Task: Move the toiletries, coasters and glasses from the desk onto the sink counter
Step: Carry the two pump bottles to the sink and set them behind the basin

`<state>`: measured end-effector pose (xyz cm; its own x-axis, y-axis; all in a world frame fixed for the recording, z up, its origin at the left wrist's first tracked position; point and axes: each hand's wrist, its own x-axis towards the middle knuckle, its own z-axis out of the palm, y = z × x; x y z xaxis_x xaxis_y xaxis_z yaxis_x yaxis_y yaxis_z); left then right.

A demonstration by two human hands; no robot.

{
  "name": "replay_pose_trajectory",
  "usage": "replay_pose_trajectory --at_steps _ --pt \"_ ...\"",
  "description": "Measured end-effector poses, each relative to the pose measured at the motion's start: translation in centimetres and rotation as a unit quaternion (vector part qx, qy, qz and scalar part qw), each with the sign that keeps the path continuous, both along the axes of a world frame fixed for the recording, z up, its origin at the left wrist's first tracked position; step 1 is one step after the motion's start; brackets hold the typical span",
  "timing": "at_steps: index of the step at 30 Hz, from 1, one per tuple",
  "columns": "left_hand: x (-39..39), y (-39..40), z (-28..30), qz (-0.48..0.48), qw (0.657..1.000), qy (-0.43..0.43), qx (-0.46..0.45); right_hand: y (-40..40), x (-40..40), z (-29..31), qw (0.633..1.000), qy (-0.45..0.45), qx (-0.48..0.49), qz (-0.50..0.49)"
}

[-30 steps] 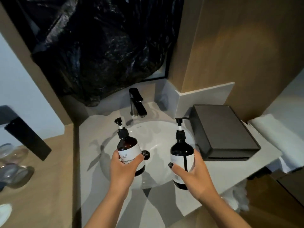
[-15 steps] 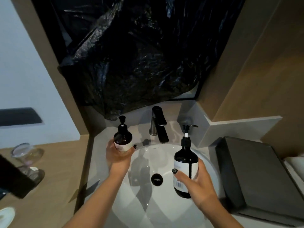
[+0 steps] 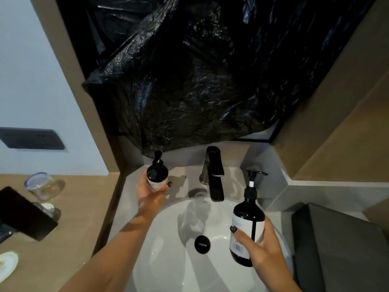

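My left hand (image 3: 150,191) grips a dark pump bottle (image 3: 157,173) with a white label, held upright at the back left corner of the sink counter (image 3: 130,186), left of the tap. My right hand (image 3: 264,247) holds a second, taller dark pump bottle (image 3: 248,220) upright above the right side of the white basin (image 3: 172,249). On the wooden desk (image 3: 69,228) at the left stand a glass (image 3: 43,184) and a pale coaster (image 3: 8,263) at the frame edge.
A black tap (image 3: 213,171) stands behind the basin, with a black drain plug (image 3: 202,243) in the bowl. A dark lidded box (image 3: 341,249) fills the counter's right side. Black plastic sheeting (image 3: 189,70) covers the mirror. A black flat object (image 3: 23,213) lies on the desk.
My left hand has carried its bottle away from the basin to the back left corner of the counter. My right hand kept its bottle over the basin's right side. The view has tilted.
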<state>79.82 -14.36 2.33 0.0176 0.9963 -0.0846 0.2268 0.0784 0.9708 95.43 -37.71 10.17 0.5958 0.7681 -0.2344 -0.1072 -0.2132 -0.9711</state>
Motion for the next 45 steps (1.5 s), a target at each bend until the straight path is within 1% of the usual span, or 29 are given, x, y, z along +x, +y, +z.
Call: replay_pose_trajectory --at_steps 4,10,12,20,25,28,33,34,37,42,45 --pt "0.5 0.1 -0.2 0.039 0.999 -0.007 -0.006 0.0 1.0 -0.5 1.0 0.004 -0.013 -0.02" --pt "1.2 1.2 -0.3 0.058 0.998 0.021 -0.014 0.7 1.7 -1.1 0.999 0.005 -0.038 -0.021" --pt "1.5 1.5 -0.3 0.055 0.998 0.035 -0.006 1.0 1.8 -1.6 0.999 0.008 -0.044 -0.023" --pt "1.8 2.1 -0.4 0.04 0.999 0.03 0.02 1.8 1.9 -2.7 0.999 0.011 -0.049 -0.004" --pt "1.9 2.3 -0.1 0.04 0.999 0.024 -0.006 1.7 2.3 -2.8 0.999 0.003 -0.05 0.009" --pt "1.7 1.7 0.2 0.042 0.999 0.011 -0.026 1.5 2.8 -2.3 0.998 -0.019 -0.053 0.03" --pt "1.6 -0.7 1.4 0.052 0.995 -0.049 -0.075 2.6 4.2 -0.9 0.992 -0.102 -0.071 0.015" --pt "1.6 -1.5 1.5 0.056 0.996 -0.036 -0.068 2.9 4.4 -0.6 0.991 -0.12 -0.064 0.016" --pt "1.5 -4.0 2.2 0.033 0.998 0.043 -0.04 3.8 5.0 0.1 0.983 -0.178 -0.045 0.015" --pt "1.3 -7.0 3.9 -0.048 0.986 0.15 -0.061 6.2 6.0 1.3 0.973 -0.227 -0.042 0.032" --pt "0.8 -8.3 4.6 -0.076 0.976 0.201 -0.014 8.3 7.1 0.9 0.961 -0.27 -0.056 0.03"
